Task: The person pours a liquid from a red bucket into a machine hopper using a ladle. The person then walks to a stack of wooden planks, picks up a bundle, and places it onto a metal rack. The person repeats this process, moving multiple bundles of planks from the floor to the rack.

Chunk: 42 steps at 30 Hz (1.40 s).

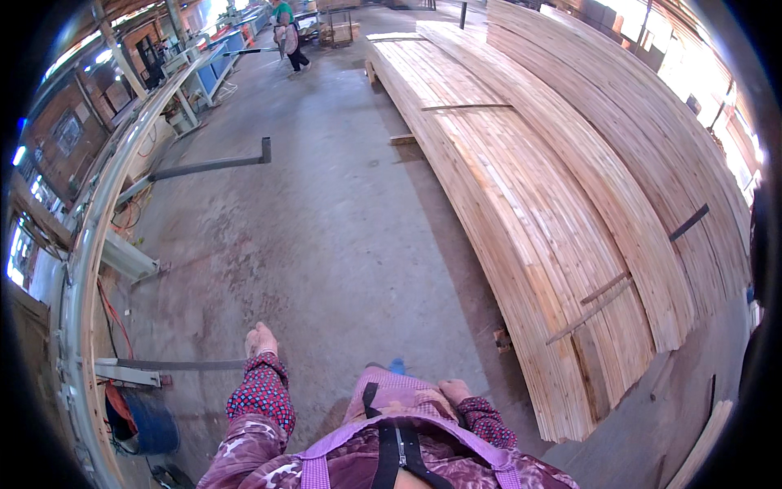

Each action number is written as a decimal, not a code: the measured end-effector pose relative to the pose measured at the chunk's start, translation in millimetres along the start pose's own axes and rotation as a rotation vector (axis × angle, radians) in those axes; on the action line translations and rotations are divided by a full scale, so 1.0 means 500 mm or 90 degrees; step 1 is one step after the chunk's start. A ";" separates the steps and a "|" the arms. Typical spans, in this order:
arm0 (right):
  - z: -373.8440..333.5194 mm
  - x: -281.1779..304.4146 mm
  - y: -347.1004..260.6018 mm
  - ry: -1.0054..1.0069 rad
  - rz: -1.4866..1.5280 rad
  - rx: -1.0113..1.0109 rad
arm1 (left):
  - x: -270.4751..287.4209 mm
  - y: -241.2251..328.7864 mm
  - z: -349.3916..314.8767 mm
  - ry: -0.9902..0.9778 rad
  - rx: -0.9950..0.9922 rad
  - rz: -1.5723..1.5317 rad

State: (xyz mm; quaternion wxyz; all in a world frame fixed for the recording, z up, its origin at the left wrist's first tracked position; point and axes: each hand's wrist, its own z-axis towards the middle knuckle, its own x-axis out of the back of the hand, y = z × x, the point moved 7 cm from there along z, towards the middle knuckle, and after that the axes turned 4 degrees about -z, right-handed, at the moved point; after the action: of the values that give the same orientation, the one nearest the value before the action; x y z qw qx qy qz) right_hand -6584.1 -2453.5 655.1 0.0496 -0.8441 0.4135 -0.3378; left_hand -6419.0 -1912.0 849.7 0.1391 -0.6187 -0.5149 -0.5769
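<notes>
My left hand is out ahead of me on the left, its fingers curled in loosely, with nothing visible in them. Beside its wrist ends a grey metal bar that runs in from the left; whether they touch is hidden. My right hand hangs low against the side of my pink-purple apron, its fingers mostly turned from view. To the right of that hand lies a long, low stack of pale wooden boards, apart from it.
A taller board stack stands farther right. Along the left runs a long curved-looking rail, with another grey bar jutting out over the concrete floor. A blue drum sits at lower left. Far ahead stands another person.
</notes>
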 end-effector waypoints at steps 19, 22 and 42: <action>-0.001 0.016 -0.005 0.006 -0.034 0.035 | -0.018 -0.016 0.030 -0.003 -0.019 0.011; 0.000 0.017 -0.007 0.001 -0.018 0.027 | -0.020 -0.019 0.032 -0.018 -0.015 0.024; 0.010 0.019 -0.025 -0.027 -0.018 0.012 | -0.018 -0.021 0.029 0.001 -0.006 0.014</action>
State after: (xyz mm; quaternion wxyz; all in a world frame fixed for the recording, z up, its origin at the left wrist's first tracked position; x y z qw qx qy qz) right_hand -6568.6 -2453.4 660.6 0.0619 -0.8563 0.3970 -0.3244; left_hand -6417.0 -1900.7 833.3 0.1427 -0.6245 -0.5052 -0.5783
